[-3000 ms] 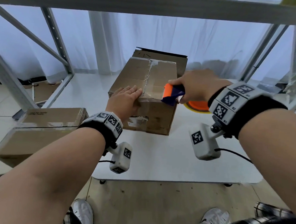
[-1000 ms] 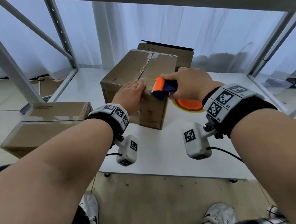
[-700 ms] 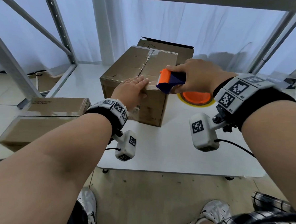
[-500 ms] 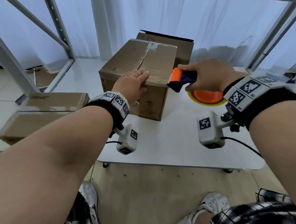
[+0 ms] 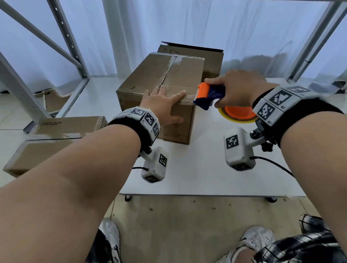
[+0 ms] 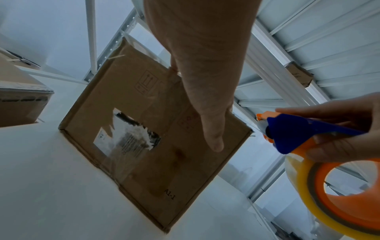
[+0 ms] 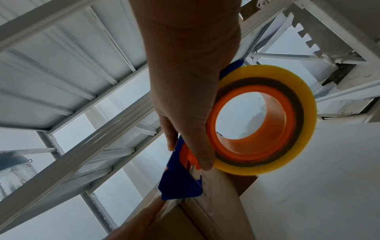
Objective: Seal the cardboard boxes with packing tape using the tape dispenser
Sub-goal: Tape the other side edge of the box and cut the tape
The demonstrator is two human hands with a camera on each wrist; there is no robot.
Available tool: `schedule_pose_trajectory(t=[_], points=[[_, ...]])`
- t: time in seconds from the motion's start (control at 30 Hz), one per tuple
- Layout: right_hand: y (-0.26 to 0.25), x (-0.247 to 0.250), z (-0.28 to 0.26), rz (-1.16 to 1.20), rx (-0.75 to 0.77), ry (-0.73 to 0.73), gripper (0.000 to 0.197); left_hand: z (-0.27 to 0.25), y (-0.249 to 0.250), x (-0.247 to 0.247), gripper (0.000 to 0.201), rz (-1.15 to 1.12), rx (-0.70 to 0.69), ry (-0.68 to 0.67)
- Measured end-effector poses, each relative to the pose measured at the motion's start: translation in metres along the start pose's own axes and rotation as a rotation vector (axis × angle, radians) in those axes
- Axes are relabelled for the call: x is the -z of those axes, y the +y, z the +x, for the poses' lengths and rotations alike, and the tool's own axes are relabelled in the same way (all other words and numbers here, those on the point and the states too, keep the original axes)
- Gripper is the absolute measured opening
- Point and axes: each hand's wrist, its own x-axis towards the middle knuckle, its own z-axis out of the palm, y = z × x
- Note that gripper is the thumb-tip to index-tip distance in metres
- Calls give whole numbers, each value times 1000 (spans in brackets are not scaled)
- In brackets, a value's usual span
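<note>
- L hand point(image 5: 163, 106): fingers point(image 5: 179, 96) straight and spread, flat on the near top edge of the box point(image 5: 163, 76); thumb runs down the box's front face. Grips nothing, just presses on the cardboard.
- In the L wrist view the thumb lies straight down the front face, next to a torn label point(image 6: 127, 134).
- R hand point(image 5: 237, 88): fingers curled tight round the dispenser point(image 5: 209, 95), index finger stretched along its top. Blue/orange head sits at the box's near R top corner, touching or just off it; can't tell which.
- R wrist view: blue nose of the dispenser meets the box edge, w/ a shiny strip of tape at that edge; L hand just below it.
- Tape roll point(image 7: 265, 118): yellow w/ orange core, mounted on the dispenser, under the R hand, off the box's R side.
- Box stands on the white surface point(image 5: 196, 168), flaps closed, clear tape along the centre seam and across the near edge.
- 2nd box point(image 5: 192, 54) right behind it, top flap up.
- 3rd box point(image 5: 53, 137), taped, lower down to the L, beside the surface.
- Room: grey metal rack frame point(image 5: 59, 24) around the surface, white curtain point(image 5: 194, 26) behind, wood floor point(image 5: 173, 232) below.
</note>
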Motion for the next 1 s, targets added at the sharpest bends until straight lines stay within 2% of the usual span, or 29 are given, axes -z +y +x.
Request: schedule_pose_trajectory(t=[0.13,0.3,0.57,0.7,1.0], points=[[-1,1,-1,-18,9,-2,69,-1,2,-1,85,-29,-3,26],[-1,1,-1,-33,20,-4,70,0,7,-8,83,-52,-135,147],[-3,-1,3,-93,34,34,69,2,14,-3,85,-14,-129,103],[-6,-4,3,-135,45,42,68,5,14,2,79,-102,-160,87],[11,-18,-9,-26,64,135,74,4,14,-6,80,-175,-206,161]])
